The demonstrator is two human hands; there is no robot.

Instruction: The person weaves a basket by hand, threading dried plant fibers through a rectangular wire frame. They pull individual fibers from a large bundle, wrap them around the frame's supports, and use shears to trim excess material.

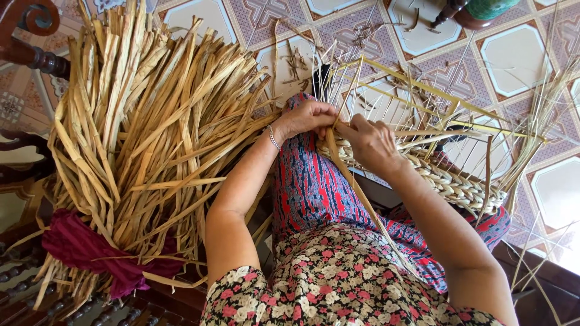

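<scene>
A half-woven straw basket [459,184] rests on my lap, a wire frame [423,90] and upright straw spokes rising from its braided rim. My left hand [305,118], a thin bracelet on its wrist, grips the basket's near corner with closed fingers. Beside it, my right hand [371,142] pinches a long flat straw strand [356,190] that runs down across my patterned skirt. Both hands meet at the basket's left end.
A large bundle of dried straw strips [145,133], tied at the bottom with a maroon cloth [90,250], leans at my left. Dark carved wooden furniture [30,42] stands at far left. Patterned floor tiles [513,60] carry scattered straw bits; a green vase base [477,12] sits at top right.
</scene>
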